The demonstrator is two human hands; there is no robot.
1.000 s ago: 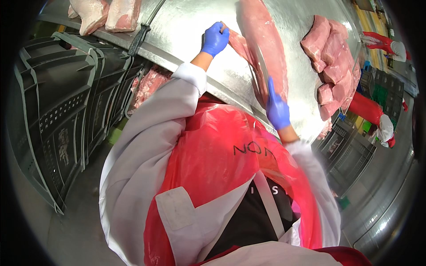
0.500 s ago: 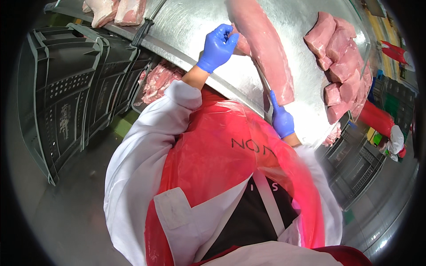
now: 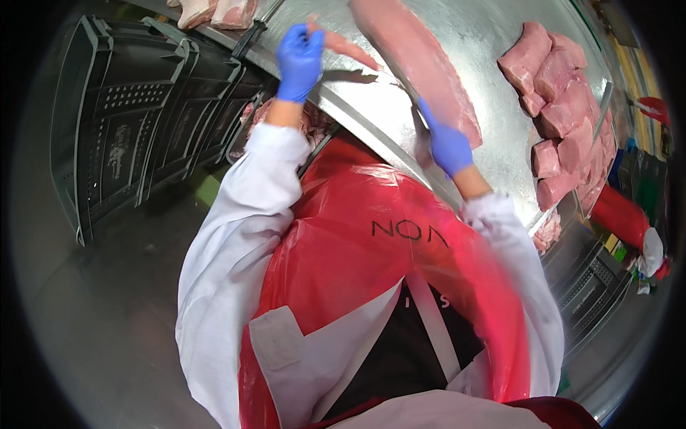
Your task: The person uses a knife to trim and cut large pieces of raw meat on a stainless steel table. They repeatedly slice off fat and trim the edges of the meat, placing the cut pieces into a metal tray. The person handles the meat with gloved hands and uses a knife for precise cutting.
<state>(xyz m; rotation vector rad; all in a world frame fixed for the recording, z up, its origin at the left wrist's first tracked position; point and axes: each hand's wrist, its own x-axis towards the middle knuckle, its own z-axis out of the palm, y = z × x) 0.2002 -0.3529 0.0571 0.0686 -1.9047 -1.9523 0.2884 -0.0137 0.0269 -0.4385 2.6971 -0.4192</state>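
Note:
A long pink meat loin (image 3: 429, 68) lies on the metal table (image 3: 493, 136), running from the far edge toward me. In my blue-gloved left hand (image 3: 300, 63), closed fingers pinch a thin strip of meat (image 3: 346, 48), which is off the loin and stretches to the right above the table. My right hand (image 3: 449, 146), also gloved in blue, is wrapped round a knife (image 3: 401, 80), index finger stretched along it. The narrow blade points away from me beside the loin's left edge. The handle is hidden in my fist.
Cut meat pieces (image 3: 561, 107) are heaped on the table's right. More meat (image 3: 214, 13) lies at the far left. Dark crates (image 3: 128, 121) stand left of the table, beside a container of trimmings (image 3: 314, 129). Another crate (image 3: 589, 289) stands at right, near a person's red sleeve (image 3: 622, 214).
My left hand has moved left, pulling the meat strip away from the loin. My right hand has shifted slightly up and left with the knife.

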